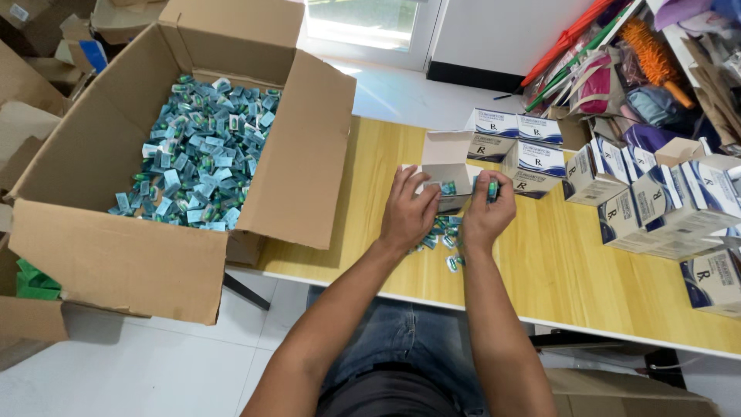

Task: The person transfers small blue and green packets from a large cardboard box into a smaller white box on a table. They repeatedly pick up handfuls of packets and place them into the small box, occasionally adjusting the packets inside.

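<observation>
Head view: left hand [407, 212] steadies a small open carton [446, 174] on the wooden surface [556, 262], fingers wrapped on its near side. Right hand [488, 215] pinches a green-and-white sachet [492, 188] just beside the carton's right wall, grip clenched on it. Loose sachets [444, 235] lie between the wrists. Large cardboard box [116, 255] of sachets sits left; packed blue-white cartons [532, 158] stacked behind.

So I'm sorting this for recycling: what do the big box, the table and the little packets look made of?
The big open box looks like plain brown corrugated cardboard, matte, with creased flaps. The table shows pale yellow wood grain with a smooth sheen, possibly laminate. The small packets seem to be glossy foil or plastic, teal and silvery; which one is unclear.
</observation>
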